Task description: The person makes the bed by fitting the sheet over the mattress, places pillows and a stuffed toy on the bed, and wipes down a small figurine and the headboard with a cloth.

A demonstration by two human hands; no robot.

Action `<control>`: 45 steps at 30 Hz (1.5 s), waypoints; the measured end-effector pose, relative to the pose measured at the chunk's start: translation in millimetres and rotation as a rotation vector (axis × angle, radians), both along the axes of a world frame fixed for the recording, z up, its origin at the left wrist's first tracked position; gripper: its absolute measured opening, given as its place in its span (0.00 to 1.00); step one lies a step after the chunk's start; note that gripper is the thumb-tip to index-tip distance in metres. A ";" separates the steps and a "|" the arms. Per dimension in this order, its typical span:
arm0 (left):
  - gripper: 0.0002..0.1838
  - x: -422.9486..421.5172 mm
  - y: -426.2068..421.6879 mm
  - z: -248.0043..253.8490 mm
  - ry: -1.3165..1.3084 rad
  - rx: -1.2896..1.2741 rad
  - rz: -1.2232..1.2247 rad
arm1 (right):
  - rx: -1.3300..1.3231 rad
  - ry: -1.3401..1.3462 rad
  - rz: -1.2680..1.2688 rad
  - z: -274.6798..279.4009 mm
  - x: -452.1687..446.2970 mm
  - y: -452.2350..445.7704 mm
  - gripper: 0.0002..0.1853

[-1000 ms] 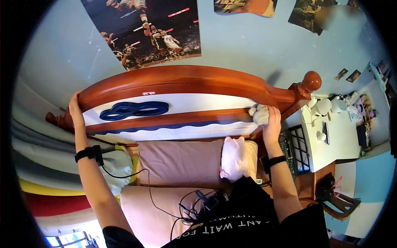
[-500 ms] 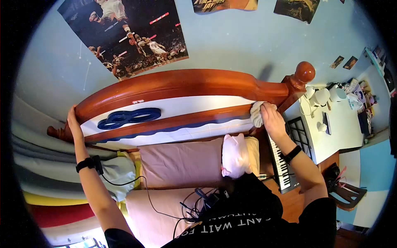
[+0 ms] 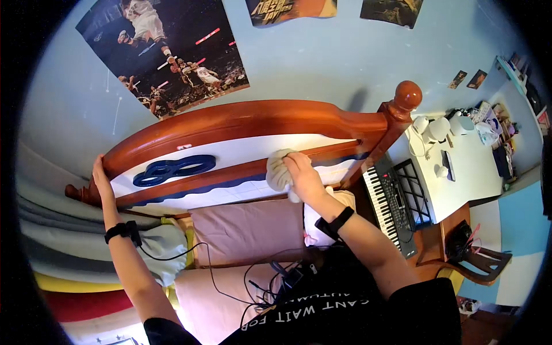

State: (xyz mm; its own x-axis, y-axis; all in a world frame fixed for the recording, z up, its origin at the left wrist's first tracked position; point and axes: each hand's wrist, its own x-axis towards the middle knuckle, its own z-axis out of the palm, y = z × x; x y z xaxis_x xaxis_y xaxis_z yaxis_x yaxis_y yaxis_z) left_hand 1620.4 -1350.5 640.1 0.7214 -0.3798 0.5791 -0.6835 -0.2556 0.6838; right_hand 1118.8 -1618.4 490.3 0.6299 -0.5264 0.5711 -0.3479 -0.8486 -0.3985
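A wooden headboard [image 3: 253,118] with a glossy reddish-brown frame, white panel and blue figure-eight ornament [image 3: 175,169] stretches across the view. At its far left end my left hand [image 3: 101,177] grips the edge, the fingertips partly hidden behind the wood. My right hand [image 3: 305,179] is closed on a pale grey cloth [image 3: 278,170], pressed against the lower rail right of the middle. The cloth is bunched and covers a bit of rail and wavy blue trim. Below it, a pink plush pillow [image 3: 315,221] is partly covered by my right forearm.
A mauve pillow [image 3: 247,230] lies on the bed beneath the headboard. Cables [image 3: 267,290] hang at my chest, one running to my left wrist. To the right are a keyboard [image 3: 388,204], a white desk [image 3: 468,184] with several items, and a wooden chair [image 3: 480,267].
My right hand has moved left along the headboard with the cloth, from near the right post toward the middle. My left hand stays on the left edge. The view has shifted slightly.
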 end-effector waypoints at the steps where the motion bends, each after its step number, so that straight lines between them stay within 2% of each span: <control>1: 0.23 3.8 5.2 2.9 0.002 0.064 -0.075 | 0.083 0.020 0.115 4.4 0.1 4.5 0.30; 2: 0.23 7.4 6.2 3.7 -0.001 0.069 -0.078 | 0.087 0.017 0.111 -5.3 -9.3 1.3 0.30; 4: 0.24 10.5 7.2 1.2 0.065 0.028 -0.142 | 0.272 -0.110 -0.008 -33.0 -51.1 -17.0 0.31; 6: 0.22 8.6 3.2 -0.9 0.041 0.007 -0.067 | 0.655 -0.249 -0.319 -18.6 -96.2 -22.3 0.26; 8: 0.21 11.2 -1.7 -4.0 0.018 -0.012 0.009 | 0.655 -0.381 -0.590 -47.6 -130.7 -48.7 0.22; 10: 0.21 20.3 4.9 -6.3 -0.012 0.032 -0.055 | 0.668 -0.436 -0.659 -42.3 -142.1 -70.7 0.20; 12: 0.23 -4.2 -2.2 3.6 0.052 -0.016 -0.010 | 0.674 -0.479 -0.619 -43.1 -134.0 -79.2 0.19; 14: 0.24 -3.9 -1.7 6.2 0.051 0.000 -0.037 | 0.810 -0.606 -0.349 -44.8 -122.6 -72.7 0.18; 15: 0.23 -15.5 -1.3 11.7 0.087 -0.002 -0.061 | 1.037 -0.607 -0.188 -34.8 -120.2 -62.6 0.16; 16: 0.23 -25.6 -2.6 18.6 0.090 0.000 -0.047 | 1.371 -0.684 -0.067 -24.9 -117.2 -50.6 0.18; 18: 0.23 -35.0 -2.3 23.8 0.289 -0.113 -0.147 | 1.667 -0.701 0.125 -6.5 -115.4 -30.3 0.22; 19: 0.23 -35.7 5.9 20.4 0.211 -0.144 -0.247 | 1.670 -0.687 0.130 0.4 -114.1 -24.9 0.22; 20: 0.24 -53.8 -2.4 27.4 0.406 -0.458 -0.219 | 1.849 -0.798 0.256 6.2 -112.9 -20.5 0.23; 21: 0.23 -67.7 3.1 23.5 0.319 -0.425 -0.199 | 2.030 -0.907 0.386 12.1 -110.8 -17.3 0.24; 23: 0.21 -115.5 18.4 10.1 0.095 -0.359 -0.150 | 2.091 -0.924 0.455 28.5 -105.0 -10.4 0.26; 24: 0.16 -143.1 25.1 -0.7 0.123 -0.400 -0.052 | 2.141 -0.959 0.516 31.3 -101.8 -8.3 0.28; 25: 0.11 -162.8 34.3 -22.5 0.145 -0.448 -0.069 | 2.098 -0.861 0.447 29.3 -99.1 -7.8 0.30; 27: 0.05 -223.0 40.7 -44.8 0.247 -0.248 -0.220 | 2.110 -0.767 0.419 34.4 -86.9 -0.8 0.31; 28: 0.04 -255.3 38.0 -53.6 0.361 -0.051 -0.164 | 2.103 -0.695 0.388 39.3 -79.2 4.8 0.32; 29: 0.04 -291.4 20.9 -55.1 0.441 0.011 -0.233 | 2.089 -0.574 0.364 44.6 -71.5 11.1 0.32; 30: 0.07 -308.8 11.6 -76.3 0.496 0.034 -0.426 | 2.103 -0.547 0.379 44.5 -61.7 17.3 0.32; 31: 0.11 -333.5 -8.6 -62.5 0.263 0.336 -0.531 | 2.155 -0.534 0.451 45.0 -51.1 23.9 0.33; 32: 0.18 -359.3 -29.2 -53.4 0.409 0.355 -0.625 | 2.204 -0.522 0.524 46.2 -40.0 31.2 0.33; 34: 0.20 -385.3 -67.1 -61.3 0.065 0.275 -0.699 | 2.123 -0.450 0.483 47.3 -24.8 42.2 0.35; 38: 0.18 -378.2 -80.4 -76.2 0.059 0.286 -0.682 | 2.113 -0.402 0.613 27.9 -21.4 35.3 0.37; 40: 0.15 -379.9 -78.5 -80.6 0.190 0.337 -0.708 | 2.094 -0.365 0.806 24.5 -28.0 31.0 0.38; 41: 0.15 -378.0 -78.1 -85.9 0.197 0.339 -0.702 | 2.102 -0.357 0.805 24.4 -31.1 29.0 0.38; 43: 0.16 -369.3 -77.1 -96.5 0.723 0.296 -0.853 | 1.768 -0.005 0.709 27.6 -35.2 25.4 0.36; 45: 0.14 -365.0 -76.5 -99.3 0.812 0.334 -0.904 | 1.756 0.104 0.647 29.1 -36.1 22.3 0.35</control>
State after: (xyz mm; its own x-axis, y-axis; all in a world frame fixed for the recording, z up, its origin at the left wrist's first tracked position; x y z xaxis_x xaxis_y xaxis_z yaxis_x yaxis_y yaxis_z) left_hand 1255.4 -1427.1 540.9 0.2300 -0.9648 -0.1274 -0.1180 -0.1576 0.9804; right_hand 1082.8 -1596.1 519.4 0.9377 -0.0909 -0.3352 -0.2593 0.4586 -0.8500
